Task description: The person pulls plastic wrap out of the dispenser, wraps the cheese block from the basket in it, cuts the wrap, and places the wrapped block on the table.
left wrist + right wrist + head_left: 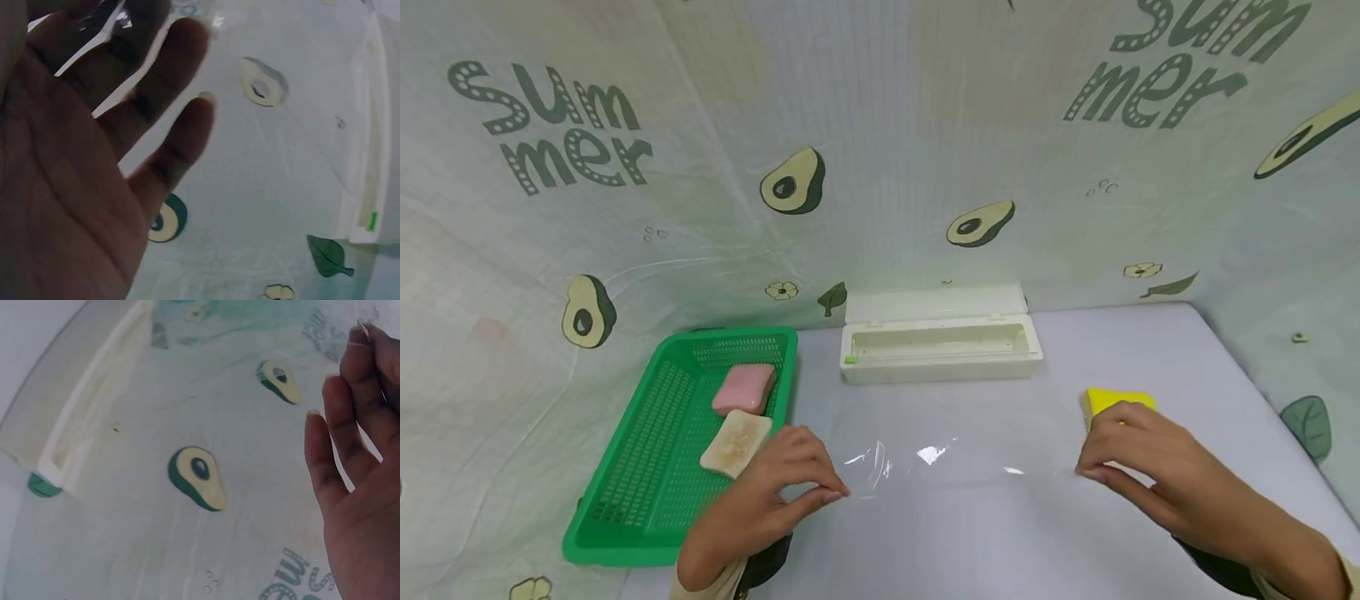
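Note:
A sheet of clear plastic film stretches between both hands over the white table, showing mainly by its bright glints. At its left end, my left hand pinches a corner between thumb and fingertips, beside the green basket. My right hand pinches the opposite end, thumb against the index finger. Spread-out other fingers show on the left hand in the left wrist view and on the right hand in the right wrist view. Beyond the film sits a white wrap dispenser box with its lid raised.
The green basket at left holds a pink rounded block and a cream, bread-shaped piece with a browned middle. A yellow block lies partly hidden behind the right hand. A printed cloth hangs behind the table.

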A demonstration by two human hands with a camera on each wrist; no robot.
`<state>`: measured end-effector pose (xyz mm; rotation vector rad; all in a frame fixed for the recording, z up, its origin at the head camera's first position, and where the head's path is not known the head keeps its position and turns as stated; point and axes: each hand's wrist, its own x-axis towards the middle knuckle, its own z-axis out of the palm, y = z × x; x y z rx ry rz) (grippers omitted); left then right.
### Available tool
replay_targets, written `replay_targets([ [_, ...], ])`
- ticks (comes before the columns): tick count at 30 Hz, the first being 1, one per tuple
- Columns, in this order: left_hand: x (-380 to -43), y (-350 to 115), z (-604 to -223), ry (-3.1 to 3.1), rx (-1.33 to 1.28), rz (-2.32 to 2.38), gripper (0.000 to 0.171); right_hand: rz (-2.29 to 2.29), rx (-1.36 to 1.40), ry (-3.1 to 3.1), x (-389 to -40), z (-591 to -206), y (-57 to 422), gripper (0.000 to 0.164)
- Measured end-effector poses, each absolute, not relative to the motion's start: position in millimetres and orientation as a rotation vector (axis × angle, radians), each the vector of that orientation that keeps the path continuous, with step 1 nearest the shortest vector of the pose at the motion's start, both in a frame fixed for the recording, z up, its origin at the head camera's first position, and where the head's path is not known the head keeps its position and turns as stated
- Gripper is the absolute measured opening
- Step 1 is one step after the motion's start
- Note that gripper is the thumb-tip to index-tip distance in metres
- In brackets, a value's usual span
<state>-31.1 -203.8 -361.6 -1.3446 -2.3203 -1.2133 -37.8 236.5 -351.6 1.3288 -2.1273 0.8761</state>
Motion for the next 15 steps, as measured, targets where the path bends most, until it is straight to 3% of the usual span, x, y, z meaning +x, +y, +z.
replay_targets([
  [4, -27, -205, -391, -2.574, -1.394, -1.233, 0.018, 0.951, 1.378, -2.363, -29, -387, 243, 0.004],
  [8, -21, -201, -418, -2.841, -1.327, -1.269, 0.008, 1.044, 1.462, -2.515, -21, -424, 245, 0.024],
  [15, -11, -187, -462, -3.173, -1.202, -1.121, 0.005, 1.060, 1.552, -2.613, -10, -479, 243, 0.024],
])
